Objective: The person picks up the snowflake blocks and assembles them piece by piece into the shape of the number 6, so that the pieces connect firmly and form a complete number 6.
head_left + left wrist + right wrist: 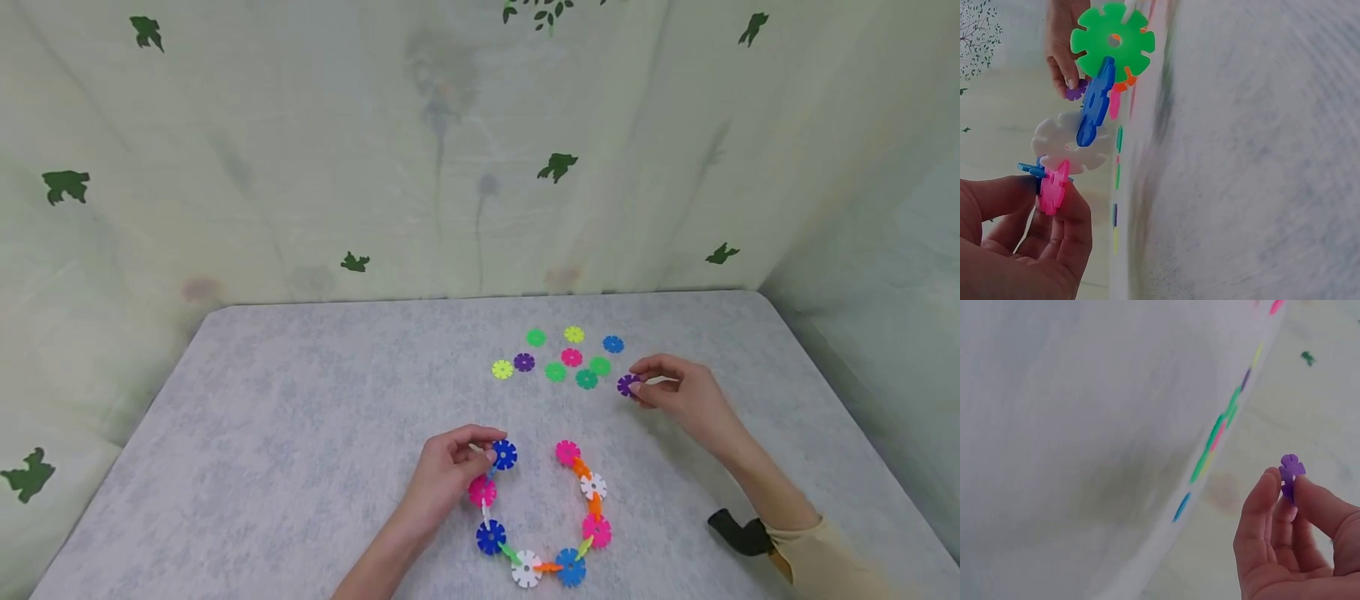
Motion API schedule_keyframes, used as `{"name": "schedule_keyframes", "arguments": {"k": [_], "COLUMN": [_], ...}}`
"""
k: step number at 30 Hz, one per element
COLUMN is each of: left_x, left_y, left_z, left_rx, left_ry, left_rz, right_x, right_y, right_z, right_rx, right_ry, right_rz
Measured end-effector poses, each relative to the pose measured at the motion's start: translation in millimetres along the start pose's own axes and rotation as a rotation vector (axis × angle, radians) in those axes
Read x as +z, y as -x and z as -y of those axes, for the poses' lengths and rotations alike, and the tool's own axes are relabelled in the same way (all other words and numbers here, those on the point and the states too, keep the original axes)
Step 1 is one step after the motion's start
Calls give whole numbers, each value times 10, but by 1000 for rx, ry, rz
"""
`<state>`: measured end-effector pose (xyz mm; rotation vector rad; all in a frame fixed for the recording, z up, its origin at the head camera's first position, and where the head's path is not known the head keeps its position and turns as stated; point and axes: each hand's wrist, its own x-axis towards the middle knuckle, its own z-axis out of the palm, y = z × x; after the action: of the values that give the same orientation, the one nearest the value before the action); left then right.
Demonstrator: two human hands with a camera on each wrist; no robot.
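My left hand (pixel 453 467) pinches the dark blue notched disc (pixel 505 455) at the left end of a chain of interlocking plastic discs. The chain makes a U on the table, with a pink disc (pixel 567 452) at its right end and a white disc (pixel 527 569) along the bottom. From the left wrist, a green disc (pixel 1092 55) and a white disc (pixel 1054 140) of the chain show beyond the fingers. Off to the right, my right hand (pixel 686 396) holds a loose purple disc (pixel 1291 469) between thumb and fingertips, beside the scattered discs.
Several loose discs lie at the back of the table, among them a yellow disc (pixel 502 369), a pink disc (pixel 572 357) and a blue disc (pixel 613 344). A pale curtain (pixel 300 167) hangs behind the grey table (pixel 300 400).
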<state>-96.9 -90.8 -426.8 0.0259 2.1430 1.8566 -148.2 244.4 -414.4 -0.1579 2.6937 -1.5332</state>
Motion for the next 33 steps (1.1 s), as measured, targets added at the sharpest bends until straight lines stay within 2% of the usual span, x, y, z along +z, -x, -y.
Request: {"name": "schedule_keyframes", "arguments": {"k": [11, 17, 21, 28, 33], "left_x": [2, -9, -7, -1, 2], "left_y": [26, 50, 60, 74, 78], "left_z": [-29, -82, -105, -122, -117], "left_rx": [49, 68, 60, 62, 58], "left_ry": [-135, -178, -178, -173, -107], "left_rz": [10, 14, 18, 38, 58], "right_x": [415, 659, 782, 928, 997], "right_y": [368, 449, 481, 492, 493], "right_z": [358, 544, 632, 668, 666], "right_rx": [-72, -26, 17, 37, 58], "right_ry": [-212, -276, -292, -285, -281], "right_rz": [-31, 8, 58, 136, 150]}}
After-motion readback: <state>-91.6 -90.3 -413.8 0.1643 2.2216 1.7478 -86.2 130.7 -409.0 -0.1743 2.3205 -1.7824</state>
